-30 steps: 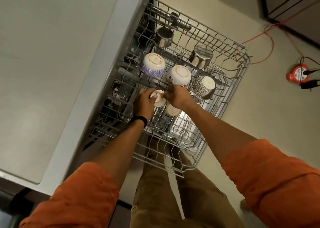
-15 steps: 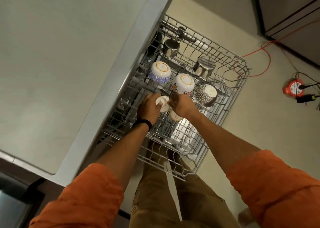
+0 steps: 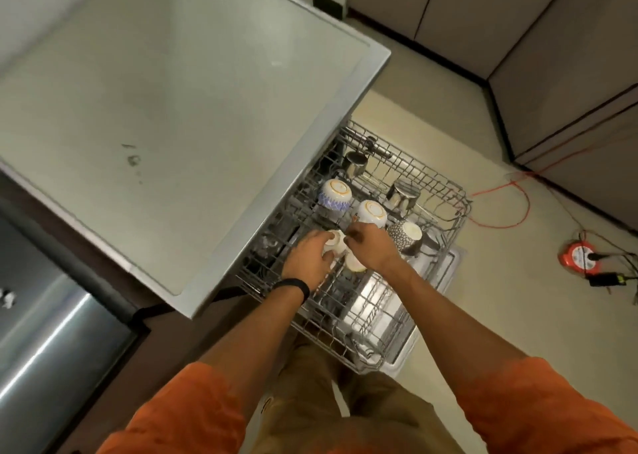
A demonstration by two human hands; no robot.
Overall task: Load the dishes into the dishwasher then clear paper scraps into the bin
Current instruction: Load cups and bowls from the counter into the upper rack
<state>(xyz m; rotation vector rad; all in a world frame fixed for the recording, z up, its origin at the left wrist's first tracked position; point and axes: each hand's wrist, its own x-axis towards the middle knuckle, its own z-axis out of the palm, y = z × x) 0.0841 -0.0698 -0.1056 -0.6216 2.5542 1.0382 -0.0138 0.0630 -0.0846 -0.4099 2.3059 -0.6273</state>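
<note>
The pulled-out wire dishwasher rack [image 3: 461, 208] holds three upturned bowls: a blue-patterned one [image 3: 334, 194], a white one with an orange ring [image 3: 372, 213] and a black-dotted one [image 3: 406, 235]. Two steel cups [image 3: 355, 163] [image 3: 402, 193] stand at the rack's far end. My left hand [image 3: 305, 262] grips a small white cup [image 3: 337, 243] in the middle of the rack. My right hand [image 3: 374, 250] meets it from the right, its curled fingertips on the same cup. A second small cup [image 3: 355, 264] sits just under my right palm.
A grey countertop [image 3: 172, 108] overhangs the rack's left side. White paper scraps [image 3: 7, 300] lie on the steel surface at the far left. An orange cord [image 3: 518, 212] and a red socket reel [image 3: 580, 257] lie on the floor to the right. Cabinets line the back right.
Both hands stay on the small white cup at the same spot in the rack. The view has pulled back and swung, showing more countertop and floor.
</note>
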